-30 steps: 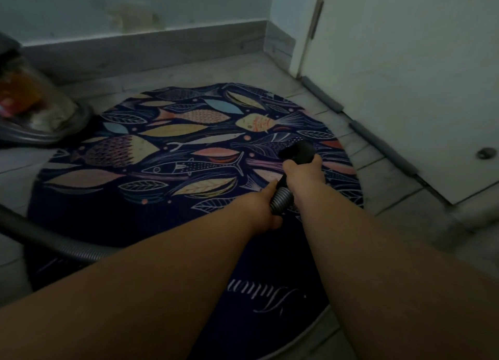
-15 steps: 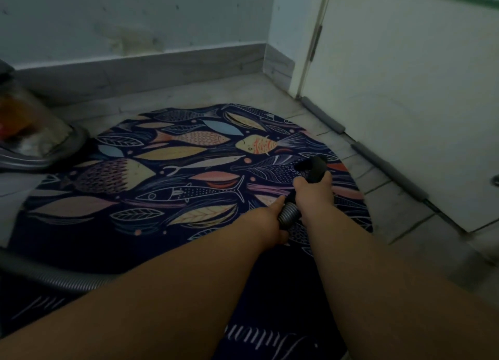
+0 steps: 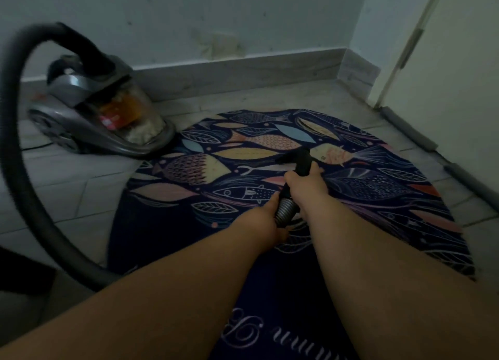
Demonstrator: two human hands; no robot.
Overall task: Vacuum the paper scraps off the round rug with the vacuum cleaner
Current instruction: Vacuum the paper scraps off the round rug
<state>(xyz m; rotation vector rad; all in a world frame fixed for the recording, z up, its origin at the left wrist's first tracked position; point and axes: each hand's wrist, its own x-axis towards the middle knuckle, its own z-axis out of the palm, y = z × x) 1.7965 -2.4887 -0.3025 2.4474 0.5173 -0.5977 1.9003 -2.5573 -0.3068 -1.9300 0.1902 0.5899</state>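
Two bare hands hold the suction end of a canister vacuum cleaner (image 3: pixel 81 111) over a round rug (image 3: pixel 378 187) printed with fish and leaves on dark blue. The right hand (image 3: pixel 305 189), farther forward, has its grip closed round the black nozzle (image 3: pixel 301 160), whose tip points down toward the rug's middle; whether the tip touches the pile cannot be told. The left hand (image 3: pixel 266 222), just behind, has its grip closed round the ribbed grey end of the hose (image 3: pixel 12 133). From there the hose passes under the left forearm, sweeps in a wide arc along the left edge of view and joins the top of the cleaner. The cleaner stands on the tiled floor (image 3: pixel 67 192) just off the rug's far left edge, close to the skirting board (image 3: pixel 243 73); its clear dust bin (image 3: pixel 129 114) holds pale and orange matter (too blurred to identify). A white door (image 3: pixel 459 89) closes the right side, with a grey foam strip (image 3: pixel 410 127) along its foot.
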